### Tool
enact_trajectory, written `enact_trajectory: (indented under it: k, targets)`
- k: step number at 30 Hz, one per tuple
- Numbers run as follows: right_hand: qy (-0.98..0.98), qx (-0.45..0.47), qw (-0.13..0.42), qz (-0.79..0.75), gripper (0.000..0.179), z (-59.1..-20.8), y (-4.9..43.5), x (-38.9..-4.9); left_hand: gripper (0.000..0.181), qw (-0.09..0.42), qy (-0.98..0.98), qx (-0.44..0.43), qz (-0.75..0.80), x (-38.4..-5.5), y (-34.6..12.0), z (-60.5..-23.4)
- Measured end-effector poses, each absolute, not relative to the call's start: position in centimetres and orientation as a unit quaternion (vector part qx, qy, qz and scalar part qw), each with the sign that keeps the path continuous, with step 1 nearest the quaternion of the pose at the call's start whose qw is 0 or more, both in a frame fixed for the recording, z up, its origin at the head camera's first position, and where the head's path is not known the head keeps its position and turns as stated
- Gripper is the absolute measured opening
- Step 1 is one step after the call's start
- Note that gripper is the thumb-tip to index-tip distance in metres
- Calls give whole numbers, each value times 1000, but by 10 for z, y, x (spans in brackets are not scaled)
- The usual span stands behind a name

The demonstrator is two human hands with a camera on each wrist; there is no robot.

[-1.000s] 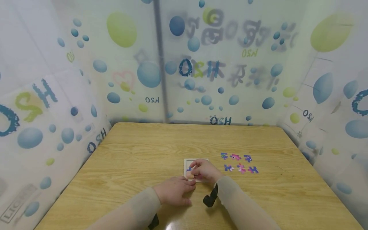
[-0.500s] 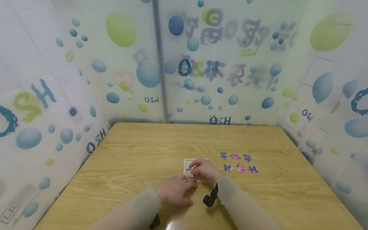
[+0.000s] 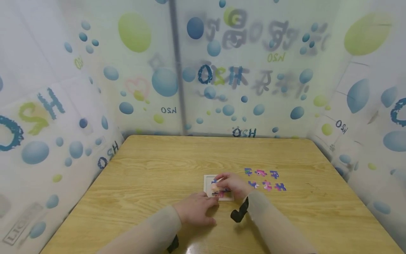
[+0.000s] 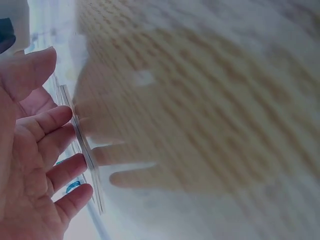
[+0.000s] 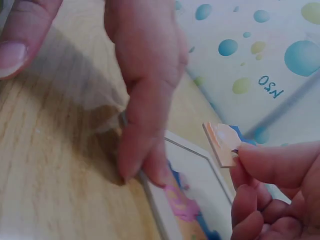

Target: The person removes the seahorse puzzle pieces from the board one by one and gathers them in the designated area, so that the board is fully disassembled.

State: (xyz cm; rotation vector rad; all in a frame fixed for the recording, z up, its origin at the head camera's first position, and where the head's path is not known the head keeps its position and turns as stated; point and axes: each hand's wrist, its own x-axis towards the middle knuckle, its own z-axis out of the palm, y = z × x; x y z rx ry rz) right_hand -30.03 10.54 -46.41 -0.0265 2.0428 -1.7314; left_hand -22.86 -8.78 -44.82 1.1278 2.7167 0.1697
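Note:
Between thumb and fingers my right hand (image 3: pixel 234 184) pinches a small jigsaw piece (image 5: pixel 224 140), peach and blue, tilted above the white puzzle tray (image 3: pixel 205 186). In the right wrist view, joined pink, blue and orange pieces (image 5: pixel 182 202) lie inside the tray along its near side. My left hand (image 3: pixel 196 209) lies palm down at the near left, its loosely extended fingertips touching the tray's near edge. The left wrist view shows those fingers (image 4: pixel 62 207) in a row along the tray's side. My right hand hides part of the tray in the head view.
Several loose jigsaw pieces (image 3: pixel 260 173), purple and pink, lie in two rows right of the tray on the wooden table (image 3: pixel 152 158). A white curtain (image 3: pixel 142 63) with printed blue and green ovals surrounds the table's back and sides.
My right hand has lifted and shifted slightly right, carrying the peach piece up and showing more of the tray. My left hand stays at the near edge, barely moved.

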Motion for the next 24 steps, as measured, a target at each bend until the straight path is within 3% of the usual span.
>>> enact_trajectory:
  k: [7,24]
  targets:
    - [777,-26,183,-602,21,-454,135,-303,63,105,919,375,66,-229,-87,-448]
    - [835,-1,160,-526,23,-461,214,-285,60,96,920,373,68,-228,-88,-451]
